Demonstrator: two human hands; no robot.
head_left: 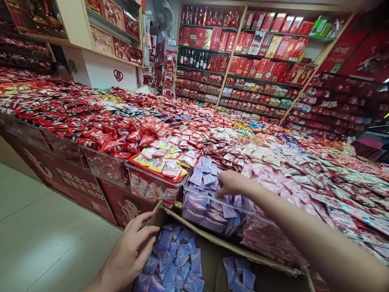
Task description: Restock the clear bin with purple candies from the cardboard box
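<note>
My left hand (130, 251) rests on the rim of a cardboard box (212, 259) at the bottom, fingers spread, holding nothing. Inside the box lie many small purple candy packets (176, 259). My right hand (231, 183) reaches forward into a clear plastic bin (209, 213) of the same purple packets on the display counter, fingers curled down onto the pile. Whether it holds a packet is hidden.
A long counter of clear bins (103, 162) carries heaps of red, pink and mixed sweets. Shelves of red gift boxes and bottles (258, 44) line the back wall. Pale tiled floor (42, 227) lies at left. A person stands far left behind the counter.
</note>
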